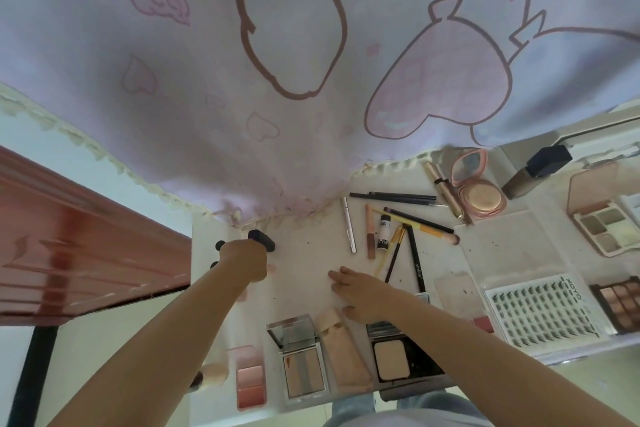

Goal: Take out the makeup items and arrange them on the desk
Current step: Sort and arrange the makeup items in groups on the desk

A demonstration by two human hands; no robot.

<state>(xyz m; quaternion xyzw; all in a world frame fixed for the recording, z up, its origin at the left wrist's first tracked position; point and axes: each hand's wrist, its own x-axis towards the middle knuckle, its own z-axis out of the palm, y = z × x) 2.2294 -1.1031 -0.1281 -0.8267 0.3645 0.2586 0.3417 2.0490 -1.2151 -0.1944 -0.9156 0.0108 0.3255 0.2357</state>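
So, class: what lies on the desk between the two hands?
Head view: bare white desk between the left hand, gripping a dark object, and the right hand.

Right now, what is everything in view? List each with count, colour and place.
desk: one, white, centre
curtain: one, lilac with pink cartoon prints, hanging behind desk
wooden furniture: one, reddish brown, left
pens and brushes: several, black, gold, pink, desk middle
round compact: one, pink, open, far right
foundation bottle: one, dark cap, far right
eyeshadow palettes: two, right edge
lash tray: one, white, right
blush palette: one, pink, near edge
powder compacts: two, open, near edge
left hand: holds a dark object
right hand: fingers flat on desk
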